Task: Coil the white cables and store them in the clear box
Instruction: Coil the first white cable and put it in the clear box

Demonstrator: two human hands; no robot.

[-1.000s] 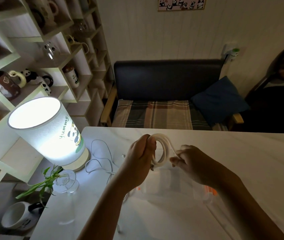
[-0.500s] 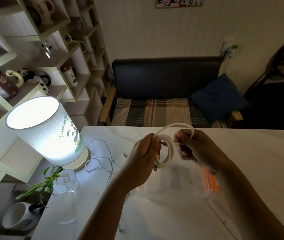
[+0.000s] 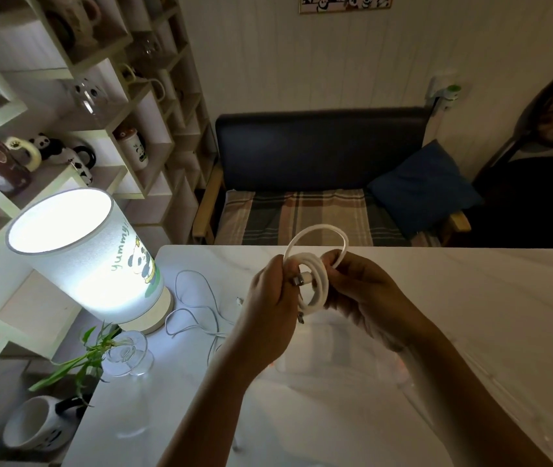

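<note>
A thick white cable (image 3: 315, 264) is wound into a small coil above the white table (image 3: 470, 298). My left hand (image 3: 270, 305) pinches the coil's left side, with a metal plug showing beside the thumb. My right hand (image 3: 366, 291) grips the coil's right side, where one wider loop arches up over both hands. Under my hands stands the clear box (image 3: 332, 352), faint and partly hidden by my arms. A thinner white cable (image 3: 197, 311) lies loose on the table to the left, between the lamp and my left hand.
A lit table lamp (image 3: 79, 257) stands at the table's left edge, with a small glass vase (image 3: 126, 355) holding a green sprig in front of it. Shelves of mugs fill the left wall. A dark bench with a blue cushion (image 3: 423, 187) sits behind the table.
My right hand swung up and over, bringing another wide loop of cable onto the coil. Both hands rose a little and came closer together; the left hand kept its grip.
</note>
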